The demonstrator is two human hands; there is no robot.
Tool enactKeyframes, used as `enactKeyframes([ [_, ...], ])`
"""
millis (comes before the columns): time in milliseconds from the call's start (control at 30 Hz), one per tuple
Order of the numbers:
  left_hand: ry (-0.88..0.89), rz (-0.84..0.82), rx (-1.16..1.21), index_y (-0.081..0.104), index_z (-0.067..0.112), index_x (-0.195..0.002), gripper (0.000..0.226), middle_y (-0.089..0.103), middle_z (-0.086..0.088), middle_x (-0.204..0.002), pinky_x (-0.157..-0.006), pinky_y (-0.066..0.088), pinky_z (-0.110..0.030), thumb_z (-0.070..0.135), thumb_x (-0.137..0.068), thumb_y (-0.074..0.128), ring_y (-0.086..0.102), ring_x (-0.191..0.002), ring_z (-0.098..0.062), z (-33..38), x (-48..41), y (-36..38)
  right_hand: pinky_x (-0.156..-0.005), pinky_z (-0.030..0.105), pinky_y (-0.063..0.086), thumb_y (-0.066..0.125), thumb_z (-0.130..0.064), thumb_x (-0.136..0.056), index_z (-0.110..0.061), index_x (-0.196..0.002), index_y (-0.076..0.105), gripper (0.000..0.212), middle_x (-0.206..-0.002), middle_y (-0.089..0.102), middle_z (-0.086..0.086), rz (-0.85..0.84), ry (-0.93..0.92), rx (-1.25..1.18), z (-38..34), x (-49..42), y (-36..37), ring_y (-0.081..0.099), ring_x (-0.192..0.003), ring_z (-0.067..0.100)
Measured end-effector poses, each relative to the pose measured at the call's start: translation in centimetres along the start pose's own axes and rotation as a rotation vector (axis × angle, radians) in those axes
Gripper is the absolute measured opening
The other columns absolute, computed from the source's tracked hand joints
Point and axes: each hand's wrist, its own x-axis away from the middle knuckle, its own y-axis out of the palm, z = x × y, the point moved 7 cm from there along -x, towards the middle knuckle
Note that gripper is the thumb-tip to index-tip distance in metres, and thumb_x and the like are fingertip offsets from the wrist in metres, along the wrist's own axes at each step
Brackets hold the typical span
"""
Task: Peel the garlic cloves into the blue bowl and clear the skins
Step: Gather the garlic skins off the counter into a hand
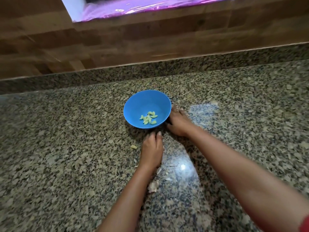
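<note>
A blue bowl (pixel 147 102) stands on the speckled granite counter (pixel 66 139) and holds several peeled garlic cloves (pixel 148 118). My right hand (pixel 178 122) lies against the bowl's right side, its fingers touching the wall. My left hand (pixel 152 149) rests flat on the counter just in front of the bowl, fingers straight. One loose clove (pixel 133 146) lies on the stone to the left of that hand. Papery garlic skins (pixel 153 185) are scattered by my left wrist and forearm, partly hidden under the arm.
A raised granite ledge (pixel 150 69) runs along the back of the counter, with a wooden-plank wall (pixel 117 36) above it. A window sill with purple foil (pixel 133 9) sits at the top. Glare spots lie on the stone to the right.
</note>
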Motion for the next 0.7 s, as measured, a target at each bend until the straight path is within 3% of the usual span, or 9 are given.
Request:
enactKeyframes([
  [167, -0.015, -0.021, 0.037, 0.058, -0.001, -0.107, 0.031, 0.061, -0.018, -0.105, -0.08, 0.037, -0.032, 0.022, -0.1, 0.038, 0.054, -0.1, -0.028, 0.1, 0.2, -0.3, -0.117, 0.042, 0.008, 0.031, -0.043, -0.097, -0.016, -0.146, 0.025, 0.057, -0.155, 0.017, 0.004, 0.028, -0.141, 0.042, -1.3, 4.0, 1.4, 0.009, -0.144, 0.019],
  [333, -0.023, -0.046, 0.069, 0.057, 0.001, -0.106, 0.032, 0.059, -0.014, -0.103, -0.076, 0.034, -0.027, 0.024, -0.1, 0.036, 0.052, -0.097, -0.024, 0.3, 0.4, -0.5, -0.117, 0.041, 0.011, 0.03, -0.049, -0.096, -0.013, -0.148, 0.015, 0.065, -0.156, 0.012, 0.007, 0.06, -0.031, -0.015, 0.4, 4.2, 0.6, 0.012, -0.143, 0.021],
  [467, -0.024, -0.074, 0.085, 0.056, 0.003, -0.113, 0.033, 0.059, -0.011, -0.108, -0.077, 0.032, -0.023, 0.025, -0.101, 0.035, 0.05, -0.1, -0.018, 0.1, 0.4, -0.8, -0.117, 0.042, 0.006, 0.027, -0.045, -0.098, -0.014, -0.148, 0.016, 0.06, -0.156, 0.01, 0.008, -0.021, -0.003, 0.051, -0.2, 2.4, 0.8, 0.006, -0.144, 0.021],
  [600, -0.031, -0.089, 0.103, 0.056, 0.005, -0.116, 0.034, 0.06, -0.012, -0.112, -0.083, 0.039, -0.028, 0.027, -0.101, 0.035, 0.053, -0.106, -0.023, -0.2, 0.3, -1.1, -0.114, 0.037, 0.0, 0.022, -0.046, -0.098, -0.015, -0.147, 0.019, 0.058, -0.155, 0.015, 0.006, 0.025, -0.144, 0.064, -2.2, 5.4, 2.1, 0.006, -0.144, 0.019],
  [700, -0.019, -0.097, 0.11, 0.055, 0.005, -0.122, 0.036, 0.059, -0.012, -0.118, -0.088, 0.039, -0.028, 0.027, -0.101, 0.035, 0.052, -0.112, -0.023, -0.2, 0.6, -1.2, -0.115, 0.033, 0.004, 0.021, -0.047, -0.098, -0.017, -0.148, 0.02, 0.058, -0.155, 0.017, 0.003, 0.011, -0.231, 0.044, -3.1, 8.1, 3.0, 0.011, -0.143, 0.016],
])
